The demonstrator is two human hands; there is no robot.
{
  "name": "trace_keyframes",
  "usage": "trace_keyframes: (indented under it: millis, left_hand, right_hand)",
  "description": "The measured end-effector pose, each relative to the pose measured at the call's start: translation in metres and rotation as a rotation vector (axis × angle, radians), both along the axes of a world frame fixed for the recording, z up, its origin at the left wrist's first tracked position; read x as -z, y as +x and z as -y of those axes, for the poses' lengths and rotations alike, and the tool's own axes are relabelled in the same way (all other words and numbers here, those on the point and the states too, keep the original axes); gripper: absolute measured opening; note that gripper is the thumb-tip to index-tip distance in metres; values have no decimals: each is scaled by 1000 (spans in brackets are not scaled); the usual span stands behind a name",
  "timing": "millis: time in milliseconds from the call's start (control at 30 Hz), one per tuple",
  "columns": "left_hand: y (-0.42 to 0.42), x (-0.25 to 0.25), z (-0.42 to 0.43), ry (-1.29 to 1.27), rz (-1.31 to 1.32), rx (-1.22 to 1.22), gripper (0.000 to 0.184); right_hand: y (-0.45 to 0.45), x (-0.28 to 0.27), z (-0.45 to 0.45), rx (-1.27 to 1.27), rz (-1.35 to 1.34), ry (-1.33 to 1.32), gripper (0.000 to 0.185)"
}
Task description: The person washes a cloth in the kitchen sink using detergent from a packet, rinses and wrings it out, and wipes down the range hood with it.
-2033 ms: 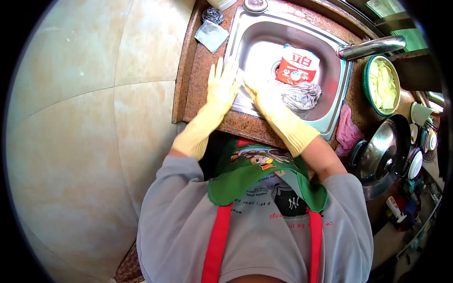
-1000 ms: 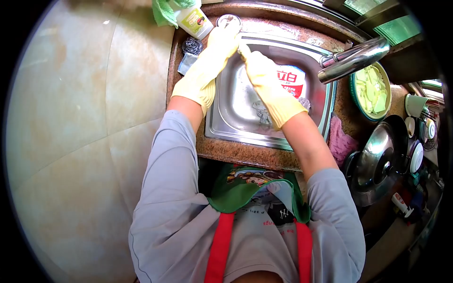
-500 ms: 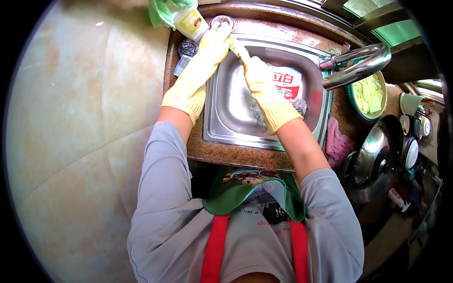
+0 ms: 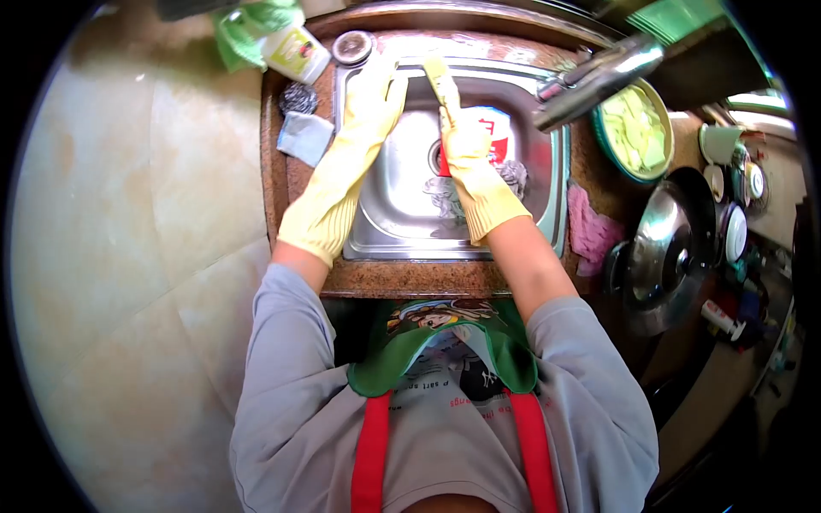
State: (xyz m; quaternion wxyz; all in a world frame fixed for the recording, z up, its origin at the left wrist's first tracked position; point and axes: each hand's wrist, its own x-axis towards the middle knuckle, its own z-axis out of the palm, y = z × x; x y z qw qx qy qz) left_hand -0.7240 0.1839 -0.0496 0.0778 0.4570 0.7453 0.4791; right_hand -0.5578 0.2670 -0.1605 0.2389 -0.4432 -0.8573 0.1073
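Observation:
My left hand (image 4: 373, 101), in a yellow rubber glove, is at the sink's left rim; its thumb stands apart from the fingers and nothing shows in it. My right hand (image 4: 466, 141), gloved the same way, is closed round a narrow yellowish object (image 4: 440, 79) that points up toward the sink's back edge. Under and beside that hand, a red and white packet (image 4: 498, 137) lies in the steel sink (image 4: 543, 184). A wet grey cloth (image 4: 514, 176) lies near the packet, partly hidden by my right hand.
Left of the sink are a steel wool ball (image 4: 298, 98), a pale blue sponge (image 4: 304, 138), a white bottle (image 4: 296, 53) and a round tin (image 4: 352, 48). To the right are the faucet (image 4: 603, 81), a bowl of cut vegetables (image 4: 634, 132), a pink cloth (image 4: 592, 229) and a lidded pan (image 4: 663, 256).
Both hands left the sink's front-left rim for its back edge, the right one now with the yellowish object. My left hand has since drawn back from the round tin. The view has shifted.

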Motion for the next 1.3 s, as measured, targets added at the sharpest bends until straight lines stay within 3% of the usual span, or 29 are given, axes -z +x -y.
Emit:
trace_keyframes:
  millis: [33, 100, 167, 200, 233, 267, 300, 333, 367, 400, 433, 533, 633, 667, 700, 733, 767, 800, 833, 933, 1000, 1033, 1100, 1167, 1200, 1300]
  left_hand:
    - [9, 17, 1, -54, -89, -1, 45]
    - [41, 26, 4, -52, 167, 31, 46]
    - [67, 45, 11, -97, 384, 59, 45]
    - [81, 32, 11, -121, 467, 67, 44]
    - [93, 19, 12, -280, 390, 92, 42]
    - [99, 25, 7, -276, 387, 104, 42]
    - [106, 42, 5, -275, 221, 133, 41]
    - [115, 60, 3, -272, 54, 161, 42]
    - [131, 80, -4, -247, 130, 102, 43]
    - [141, 78, -15, -244, 125, 110, 43]
    - [150, 71, -25, -142, 353, 130, 42]
    - [161, 22, -40, -301, 405, 137, 43]
    - [155, -38, -39, -563, 277, 73, 45]
    - [153, -42, -44, -610, 313, 46, 45]
    - [144, 6, -54, -470, 718, -34, 43]
    - [136, 43, -63, -311, 1115, -116, 40]
    - [127, 66, -66, -260, 1194, -89, 35]
    - [127, 47, -71, -330, 1197, -106, 34]
    - [129, 37, -78, -304, 1189, -61, 36]
    - [133, 27, -101, -307, 1018, -9, 50]
    - [129, 24, -130, -377, 1131, -41, 53]
    - [132, 19, -140, -399, 1053, 25, 56]
    - [123, 74, -163, -267, 1160, 79, 55]
    - [123, 85, -170, -171, 1214, 90, 54]
    - [123, 73, -173, -266, 1186, 119, 50]
    - [124, 35, -177, -594, 559, 129, 50]
  right_hand:
    - [6, -4, -9, -15, -31, -74, 18]
    - [33, 5, -37, -63, -314, -223, 20]
    - [66, -34, -44, 167, -179, -215, 28]
    - [80, -38, -58, 334, 70, -366, 31]
    - [93, -39, -62, 308, 80, -299, 33]
    - [99, -66, -61, 282, 90, -230, 36]
    - [102, -60, -60, 232, 35, -124, 31]
    - [102, -52, -56, 249, -26, -206, 37]
    - [100, -64, -47, 229, -40, -229, 37]
    - [96, -78, -35, 207, -54, -251, 38]
    - [92, -80, -24, 154, -152, -302, 37]
    - [83, -53, 8, 149, -351, -526, 34]
    - [82, -58, 28, 208, -152, -610, 33]
    - [86, -59, 32, -13, -18, -489, 35]
    - [92, -60, 38, -229, 116, -362, 41]
    - [100, -80, 40, -216, 108, -361, 41]
    - [109, -118, 38, -266, -24, -513, 49]
    - [116, -139, 36, -319, -159, -662, 58]
    - [124, -121, 39, -323, -255, -502, 67]
    - [143, -108, 47, -156, -389, -548, 64]
    - [155, -103, 44, -121, -435, -542, 57]
    - [162, -106, 42, -98, -414, -626, 56]
    - [171, -107, 44, -57, -414, -679, 52]
    - [177, -113, 45, -27, -394, -752, 52]
    - [180, -115, 44, 7, -374, -823, 51]
    - [184, -111, 43, 22, -359, -845, 49]
